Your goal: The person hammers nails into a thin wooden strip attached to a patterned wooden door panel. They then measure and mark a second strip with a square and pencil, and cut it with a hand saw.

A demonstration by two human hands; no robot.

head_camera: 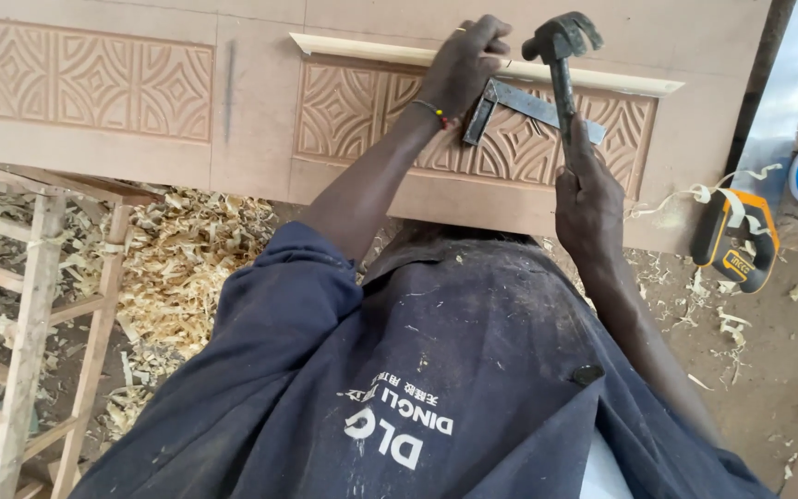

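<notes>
Head view, left hand (pixel 466 63) pressing moulding strip (pixel 362 48), right hand (pixel 586 185) fisted on hammer (pixel 561 55)

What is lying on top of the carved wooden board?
On the carved board lie a pale moulding strip and a metal try square. The left hand presses on the strip, hiding part of it. The right hand holds a claw hammer.

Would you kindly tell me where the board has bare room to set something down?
The plain strip between the two carved panels is free. The right panel is crowded: left hand on the moulding, try square, hammer in the right hand.
</notes>
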